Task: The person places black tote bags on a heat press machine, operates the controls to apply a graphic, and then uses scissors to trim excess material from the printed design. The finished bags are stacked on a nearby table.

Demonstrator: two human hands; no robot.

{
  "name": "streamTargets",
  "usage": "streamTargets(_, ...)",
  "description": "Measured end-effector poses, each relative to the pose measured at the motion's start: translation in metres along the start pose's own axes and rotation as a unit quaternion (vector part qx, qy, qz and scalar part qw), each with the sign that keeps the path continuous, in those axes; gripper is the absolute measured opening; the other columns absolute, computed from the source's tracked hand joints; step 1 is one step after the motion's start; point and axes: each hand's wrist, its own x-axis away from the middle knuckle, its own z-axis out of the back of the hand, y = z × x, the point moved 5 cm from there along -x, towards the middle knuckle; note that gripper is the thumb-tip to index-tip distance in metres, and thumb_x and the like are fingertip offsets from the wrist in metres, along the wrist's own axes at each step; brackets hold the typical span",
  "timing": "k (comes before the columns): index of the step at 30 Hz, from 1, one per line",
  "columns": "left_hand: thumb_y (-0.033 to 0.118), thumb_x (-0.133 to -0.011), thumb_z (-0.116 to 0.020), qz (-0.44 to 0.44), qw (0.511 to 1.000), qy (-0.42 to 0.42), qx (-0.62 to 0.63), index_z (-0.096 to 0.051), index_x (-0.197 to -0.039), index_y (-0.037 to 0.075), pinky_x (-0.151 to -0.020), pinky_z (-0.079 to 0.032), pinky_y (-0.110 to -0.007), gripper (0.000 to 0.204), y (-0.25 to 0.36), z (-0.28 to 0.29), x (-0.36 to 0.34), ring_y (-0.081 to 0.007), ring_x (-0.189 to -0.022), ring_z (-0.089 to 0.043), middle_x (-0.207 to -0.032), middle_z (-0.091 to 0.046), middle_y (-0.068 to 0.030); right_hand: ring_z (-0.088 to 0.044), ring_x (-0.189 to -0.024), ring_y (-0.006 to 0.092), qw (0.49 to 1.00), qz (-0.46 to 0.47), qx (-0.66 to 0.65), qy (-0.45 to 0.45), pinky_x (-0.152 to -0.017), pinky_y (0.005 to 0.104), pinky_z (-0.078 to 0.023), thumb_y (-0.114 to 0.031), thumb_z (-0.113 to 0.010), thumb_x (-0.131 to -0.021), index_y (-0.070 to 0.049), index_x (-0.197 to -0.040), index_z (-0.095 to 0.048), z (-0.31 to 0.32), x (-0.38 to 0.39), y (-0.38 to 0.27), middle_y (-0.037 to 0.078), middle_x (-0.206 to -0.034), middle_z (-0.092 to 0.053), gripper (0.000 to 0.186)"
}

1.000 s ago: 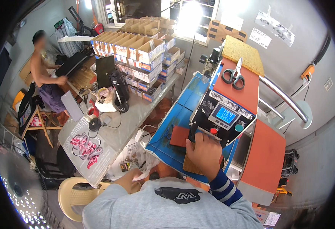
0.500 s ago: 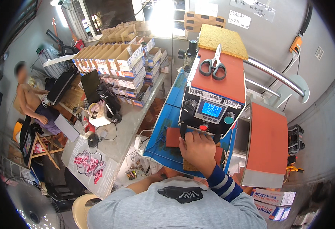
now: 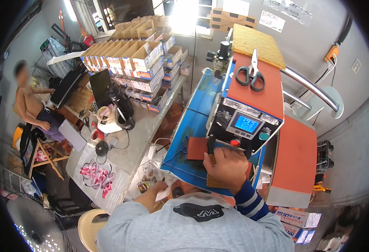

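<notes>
My right hand is closed on the black handle of a heat press, which has a blue display, knobs and buttons. Below the handle lies a blue platen with red pads and a tan piece partly hidden under my hand. Black-handled scissors rest on the press's red top, below a yellow foam slab. Low beside the grey table, my left hand is near a crumpled pale item; its fingers are too small and hidden to read.
A grey table holds stacked cardboard boxes, a black screen, bottle and tape. A shirtless person stands at the left by a dark item. Around me are a fan, a plastic chair and a second red platen.
The view has shifted. My right hand stays on the handle. My left hand has moved slightly leftward and up since half a second ago. The person at the left has straightened, one hand lowered toward the waist.
</notes>
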Motion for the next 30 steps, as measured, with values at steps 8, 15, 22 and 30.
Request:
streamTargets(8, 0.032, -0.094, -0.057, 0.061, 0.983, -0.02, 0.173, -0.076, -0.097, 0.008, -0.08, -0.058, -0.047, 0.031, 0.032, -0.056, -0.001, -0.0384, -0.094, -0.071, -0.104, -0.073, -0.0207, -0.061, -0.056, 0.0317, 0.996, -0.01, 0.062, -0.057, -0.056, 0.0441, -0.049, -0.037, -0.075, -0.077, -0.01, -0.069, -0.06, 0.036, 0.03, 0.04, 0.011, -0.063, -0.06, 0.032)
streamTargets(15, 0.022, -0.082, -0.07, 0.151, 0.704, 0.1, 0.686, -0.069, -0.082, 0.006, -0.057, -0.053, -0.041, 0.016, -0.061, -0.058, 0.038, -0.023, -0.069, -0.066, -0.078, -0.067, -0.0087, -0.059, -0.055, 0.0381, 0.996, -0.019, 0.082, -0.015, -0.053, 0.0471, -0.045, -0.035, -0.068, -0.087, -0.01, -0.066, -0.057, 0.08, 0.081, 0.114, 0.015, -0.062, -0.057, 0.034)
streamTargets(22, 0.028, -0.1, -0.059, 0.168, 0.595, 0.272, 0.737, -0.062, -0.124, 0.004, -0.057, -0.049, -0.026, 0.034, -0.049, 0.159, 0.056, -0.0128, -0.062, -0.059, -0.096, -0.068, -0.0076, -0.063, -0.066, 0.0416, 0.955, -0.205, 0.213, 0.011, -0.063, 0.0482, -0.049, -0.036, -0.048, -0.104, -0.003, -0.086, -0.074, 0.136, 0.159, 0.217, 0.018, -0.076, -0.07, 0.045)
streamTargets(30, 0.027, -0.094, -0.068, 0.045, 0.737, 0.471, 0.482, -0.071, -0.104, -0.003, -0.075, -0.056, -0.034, 0.032, 0.041, 0.311, 0.055, -0.0212, -0.079, -0.071, -0.087, -0.075, -0.0133, -0.061, -0.108, 0.0392, 0.864, -0.376, 0.334, 0.02, -0.101, 0.0471, -0.042, -0.054, -0.041, -0.106, 0.003, -0.097, -0.076, 0.183, 0.212, 0.29, 0.021, -0.106, -0.073, 0.067)
